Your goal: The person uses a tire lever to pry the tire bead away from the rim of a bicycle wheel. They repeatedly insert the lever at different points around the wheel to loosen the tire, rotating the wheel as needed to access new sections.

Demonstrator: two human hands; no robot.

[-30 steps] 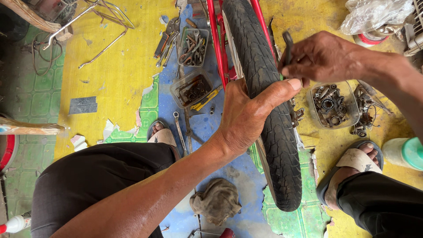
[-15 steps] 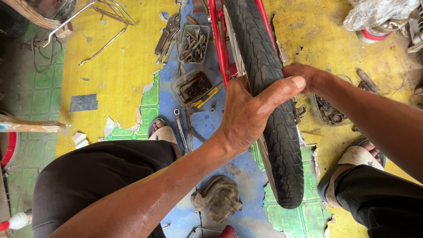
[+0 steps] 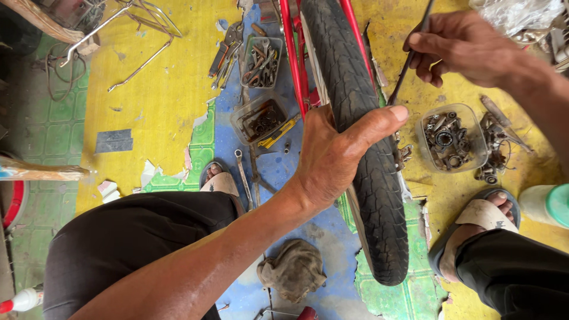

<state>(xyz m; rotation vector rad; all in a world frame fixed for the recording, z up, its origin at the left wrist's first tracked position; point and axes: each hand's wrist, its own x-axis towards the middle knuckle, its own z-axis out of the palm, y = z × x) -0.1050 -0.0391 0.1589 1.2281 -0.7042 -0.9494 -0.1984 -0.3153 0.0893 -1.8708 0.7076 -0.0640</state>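
Note:
A black bicycle tyre (image 3: 355, 118) on a red frame (image 3: 293, 53) runs down the middle of the head view. My left hand (image 3: 335, 157) is clamped over the tyre's tread, thumb stretched across to the right side. My right hand (image 3: 465, 47), up at the right, is closed on a thin dark metal tool (image 3: 409, 59) whose lower end reaches the tyre's right edge near my left thumb. The wheel rim is mostly hidden behind the tyre and my hand.
Clear tubs of nuts and bearings sit right (image 3: 450, 139) and left (image 3: 261, 118) of the wheel, another tub holds tools (image 3: 261, 62). A spanner (image 3: 243, 178), a rag (image 3: 293, 269), my sandalled feet (image 3: 480, 219), a green-capped jar (image 3: 548, 204) and wire parts (image 3: 136, 29) lie on the painted floor.
My right hand has come out from behind the tyre's right side and risen to the upper right, holding the thin tool. My left hand has kept its grip on the tyre.

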